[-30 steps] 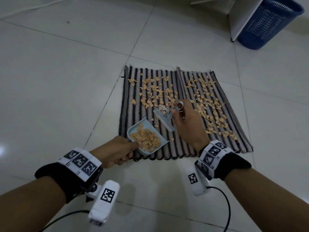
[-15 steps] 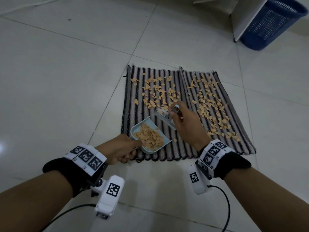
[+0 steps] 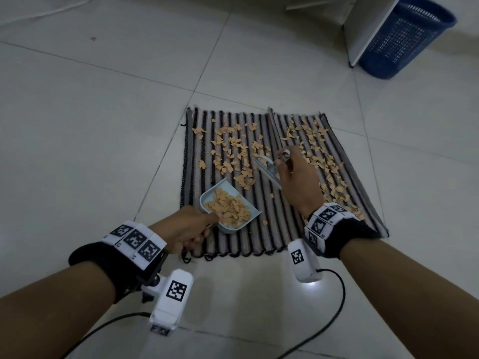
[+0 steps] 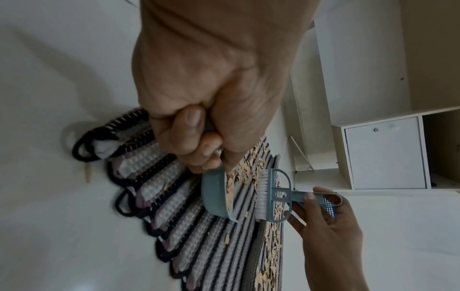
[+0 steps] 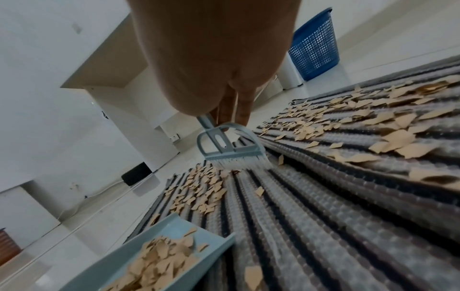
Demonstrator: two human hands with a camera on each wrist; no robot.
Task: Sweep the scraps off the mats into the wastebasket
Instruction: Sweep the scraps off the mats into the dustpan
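Now both hands full: L hand (image 3: 186,229) round dustpan (image 3: 228,209) handle, R hand (image 3: 298,182) pinching brush (image 3: 268,171).

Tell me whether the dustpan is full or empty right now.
Partly full. The dustpan, gripped by the left hand, holds a heap of tan scraps that covers most of its floor; they stay below its walls.

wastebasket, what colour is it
The wastebasket is blue with a mesh wall; it shows best in the head view.

a home room: tiled floor (image 3: 103,125), white cabinet (image 4: 385,153), woven mats (image 3: 233,242).
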